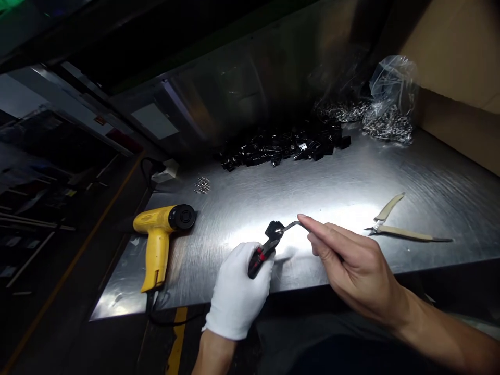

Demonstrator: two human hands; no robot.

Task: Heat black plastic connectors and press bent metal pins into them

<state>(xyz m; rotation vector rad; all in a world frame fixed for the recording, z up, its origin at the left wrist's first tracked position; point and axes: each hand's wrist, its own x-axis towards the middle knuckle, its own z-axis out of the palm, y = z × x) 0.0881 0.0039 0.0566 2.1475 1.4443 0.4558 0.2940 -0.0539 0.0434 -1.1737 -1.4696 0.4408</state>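
My left hand (238, 286), in a white glove, is wrapped round dark pliers with red marks (262, 255). At the jaws of the pliers sits a small black block-shaped part (274, 228) with a bit of bright metal at its near side. My bare right hand (355, 265) pinches a thin bent metal rod, like a hex key (292, 225). The rod's far end reaches the metal spot on the black part; whether it is seated inside I cannot tell. Both hands are above the near edge of the metal table (324, 192).
A yellow heat gun (158, 245) lies at the left, its cord over the edge. Cutting pliers with pale handles (390, 229) lie open at the right. Behind are a heap of black parts (281, 146), small metal pins (202, 184), a plastic bag of metal pieces (390, 112) and a cardboard box (461, 62).
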